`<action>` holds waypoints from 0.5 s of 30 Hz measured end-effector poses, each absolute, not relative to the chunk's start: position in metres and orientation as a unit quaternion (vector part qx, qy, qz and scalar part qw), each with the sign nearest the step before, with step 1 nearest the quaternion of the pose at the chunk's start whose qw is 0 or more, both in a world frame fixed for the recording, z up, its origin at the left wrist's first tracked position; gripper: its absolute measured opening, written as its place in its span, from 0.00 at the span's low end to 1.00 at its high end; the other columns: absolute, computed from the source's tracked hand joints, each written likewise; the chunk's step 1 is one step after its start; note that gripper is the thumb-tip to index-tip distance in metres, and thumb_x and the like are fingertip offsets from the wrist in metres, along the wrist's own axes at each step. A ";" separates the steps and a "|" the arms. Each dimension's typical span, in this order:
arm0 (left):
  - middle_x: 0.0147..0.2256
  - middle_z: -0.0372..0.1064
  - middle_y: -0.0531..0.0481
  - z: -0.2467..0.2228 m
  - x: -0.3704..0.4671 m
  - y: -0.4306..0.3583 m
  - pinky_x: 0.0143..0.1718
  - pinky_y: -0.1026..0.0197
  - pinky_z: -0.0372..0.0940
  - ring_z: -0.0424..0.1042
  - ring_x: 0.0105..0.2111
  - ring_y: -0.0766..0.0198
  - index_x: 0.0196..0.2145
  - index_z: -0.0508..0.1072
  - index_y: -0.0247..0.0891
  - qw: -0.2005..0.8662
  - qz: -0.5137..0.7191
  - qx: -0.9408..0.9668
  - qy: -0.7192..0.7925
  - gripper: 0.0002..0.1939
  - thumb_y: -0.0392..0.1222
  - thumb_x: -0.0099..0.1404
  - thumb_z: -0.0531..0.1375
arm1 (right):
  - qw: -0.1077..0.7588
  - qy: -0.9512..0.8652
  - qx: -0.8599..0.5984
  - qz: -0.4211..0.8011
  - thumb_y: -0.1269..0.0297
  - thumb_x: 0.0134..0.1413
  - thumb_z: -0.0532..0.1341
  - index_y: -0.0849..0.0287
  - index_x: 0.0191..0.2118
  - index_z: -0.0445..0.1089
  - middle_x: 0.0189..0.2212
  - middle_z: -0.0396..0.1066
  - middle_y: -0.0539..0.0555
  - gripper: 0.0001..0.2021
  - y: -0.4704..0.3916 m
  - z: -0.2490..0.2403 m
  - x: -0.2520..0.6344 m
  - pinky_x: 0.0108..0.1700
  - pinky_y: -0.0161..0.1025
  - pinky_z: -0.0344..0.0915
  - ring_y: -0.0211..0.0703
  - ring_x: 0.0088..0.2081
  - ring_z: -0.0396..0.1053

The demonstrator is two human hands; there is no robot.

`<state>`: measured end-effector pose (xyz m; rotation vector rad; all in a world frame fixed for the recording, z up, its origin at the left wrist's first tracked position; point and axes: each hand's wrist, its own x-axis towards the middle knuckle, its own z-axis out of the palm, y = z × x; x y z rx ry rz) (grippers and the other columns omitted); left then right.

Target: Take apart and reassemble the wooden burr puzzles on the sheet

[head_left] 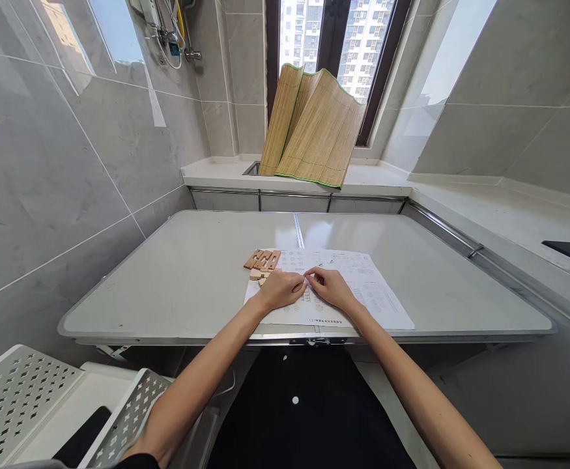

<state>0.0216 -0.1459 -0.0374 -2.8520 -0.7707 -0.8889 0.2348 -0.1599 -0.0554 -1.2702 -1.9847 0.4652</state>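
A printed paper sheet (382, 306) with small diagrams lies on the white folding table (167, 280). Over its middle, my left hand (283, 288) is closed, thumb against the curled fingers. My right hand (331, 286) meets it with fingers pinched together, the tips of both hands nearly touching. Whatever they hold, if anything, is too small or hidden to make out. Just beyond my left hand, several brown slotted wooden pieces (263, 260) lie side by side at the sheet's upper left corner. Paler wooden pieces (255, 275) sit nearer, partly covered by that hand.
A folded bamboo mat (321, 130) leans on the window ledge behind the table. To the lower left stands a white perforated basket (25, 391) with a dark flat object (82, 436) in it. Tiled walls flank the table, and a counter (519, 228) runs along the right.
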 end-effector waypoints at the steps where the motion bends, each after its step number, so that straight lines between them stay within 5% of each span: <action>1: 0.19 0.59 0.57 -0.038 0.022 -0.146 0.25 0.61 0.50 0.59 0.19 0.67 0.22 0.55 0.40 0.029 -0.288 -0.924 -0.250 0.21 0.37 0.73 0.55 | 0.362 -0.770 -0.493 0.180 0.56 0.67 0.58 0.54 0.42 0.79 0.22 0.71 0.48 0.12 -0.160 -0.055 0.235 0.32 0.38 0.60 0.42 0.24 0.67; 15: 0.19 0.60 0.57 -0.035 0.022 -0.147 0.26 0.60 0.51 0.60 0.19 0.67 0.22 0.56 0.40 0.031 -0.287 -0.924 -0.252 0.21 0.38 0.74 0.55 | 0.363 -0.770 -0.492 0.184 0.56 0.67 0.58 0.54 0.42 0.79 0.22 0.72 0.48 0.13 -0.160 -0.056 0.235 0.32 0.38 0.62 0.42 0.24 0.68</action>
